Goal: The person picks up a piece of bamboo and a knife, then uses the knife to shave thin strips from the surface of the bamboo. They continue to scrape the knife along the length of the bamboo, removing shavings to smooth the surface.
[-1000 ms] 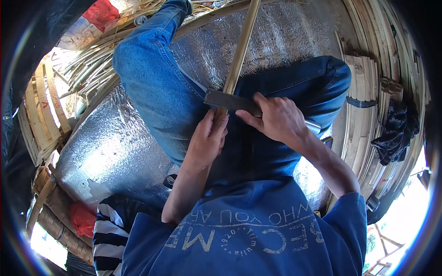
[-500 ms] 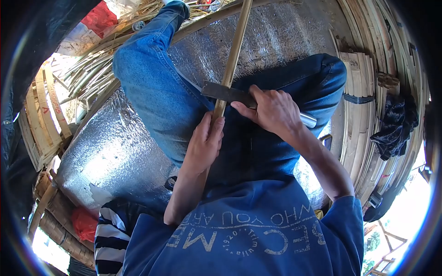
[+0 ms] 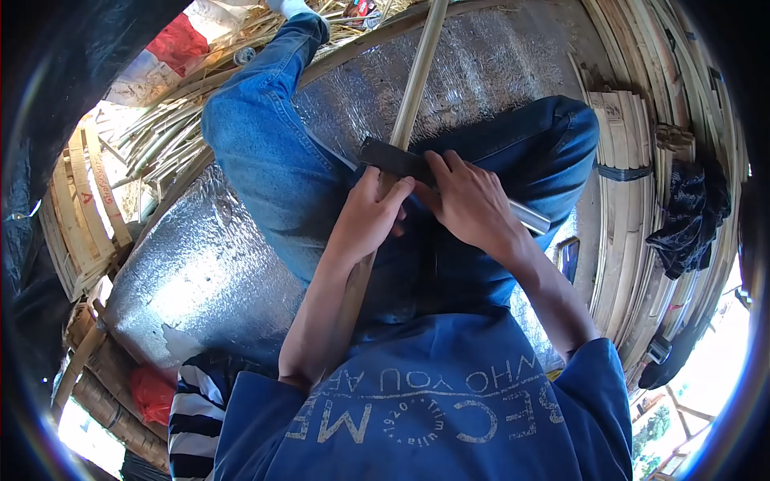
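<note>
A long bamboo strip (image 3: pixel 419 76) runs from the top of the view down between my legs and under my left forearm. My left hand (image 3: pixel 365 215) is closed around it, thumb up near the blade. Across the strip lies a broad, dark knife blade (image 3: pixel 383 155), just beyond my left fingers. My right hand (image 3: pixel 475 202) grips this knife, and a shiny metal handle (image 3: pixel 529 216) sticks out past the wrist side. The two hands are almost touching at the thumbs. My right fingertips rest along the back of the blade.
I sit on a silvery foil mat (image 3: pixel 204 264). Bundled bamboo slats (image 3: pixel 624 200) and a black cloth (image 3: pixel 688 224) lie on the right. Thin bamboo strips (image 3: pixel 164 128) are heaped at upper left, near a wooden crate (image 3: pixel 84 204). A red bag (image 3: pixel 151 393) sits lower left.
My left hand has moved up along the strip to the blade, close to my right hand. The knife has tilted, its tip end slightly higher. My right hand has shifted slightly.
</note>
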The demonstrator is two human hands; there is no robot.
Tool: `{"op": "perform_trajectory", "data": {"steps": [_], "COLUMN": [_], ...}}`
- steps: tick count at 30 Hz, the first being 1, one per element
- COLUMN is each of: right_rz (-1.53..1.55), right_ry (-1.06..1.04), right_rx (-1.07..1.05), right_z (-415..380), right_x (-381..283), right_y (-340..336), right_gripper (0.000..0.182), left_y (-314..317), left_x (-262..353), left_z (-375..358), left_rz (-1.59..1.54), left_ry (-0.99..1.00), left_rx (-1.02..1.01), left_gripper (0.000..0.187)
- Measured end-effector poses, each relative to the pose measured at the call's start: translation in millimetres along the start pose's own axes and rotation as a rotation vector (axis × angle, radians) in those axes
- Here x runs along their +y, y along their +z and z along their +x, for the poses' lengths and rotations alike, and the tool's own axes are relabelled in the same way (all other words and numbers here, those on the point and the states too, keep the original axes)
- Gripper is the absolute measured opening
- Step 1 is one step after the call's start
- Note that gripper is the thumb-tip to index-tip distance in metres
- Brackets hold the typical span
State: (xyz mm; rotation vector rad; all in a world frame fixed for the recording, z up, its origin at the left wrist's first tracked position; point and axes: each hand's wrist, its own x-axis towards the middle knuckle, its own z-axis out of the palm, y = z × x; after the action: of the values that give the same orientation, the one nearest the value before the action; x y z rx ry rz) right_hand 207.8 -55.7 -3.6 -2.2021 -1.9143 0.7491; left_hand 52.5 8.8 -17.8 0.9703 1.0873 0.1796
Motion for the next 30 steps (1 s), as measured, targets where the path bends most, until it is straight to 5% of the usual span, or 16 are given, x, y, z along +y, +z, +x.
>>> {"op": "perform_trajectory", "data": {"steps": [6, 17, 25, 30], "right_rz": [-0.026, -0.066, 0.09, 0.135], "right_ry": [-0.01, -0.103, 0.169, -0.039], "right_rx": [0.016, 0.044, -0.094, -0.238], "right_z": [1.4, -0.8, 22.7, -2.2], "right_x": [-5.5, -1.5, 4.5, -6.5], "right_y": [-3.4, 4.1, -18.4, -25.8], "right_gripper": [0.049, 0.059, 0.06, 0.06], "left_y": [-14.2, -10.6, -14.5, -14.2], "left_x": [11.5, -4.6, -11.3, -9.2], "left_z": [-12.5, -30.2, -48.6, -43.7], "left_rz": [-0.315, -0.32, -0.44, -0.478], "left_ry": [-0.315, -0.27, -0.359, -0.326], "left_rx": [-0.117, -0.066, -0.094, -0.116], "left_gripper": [0.029, 0.035, 0.029, 0.026]}}
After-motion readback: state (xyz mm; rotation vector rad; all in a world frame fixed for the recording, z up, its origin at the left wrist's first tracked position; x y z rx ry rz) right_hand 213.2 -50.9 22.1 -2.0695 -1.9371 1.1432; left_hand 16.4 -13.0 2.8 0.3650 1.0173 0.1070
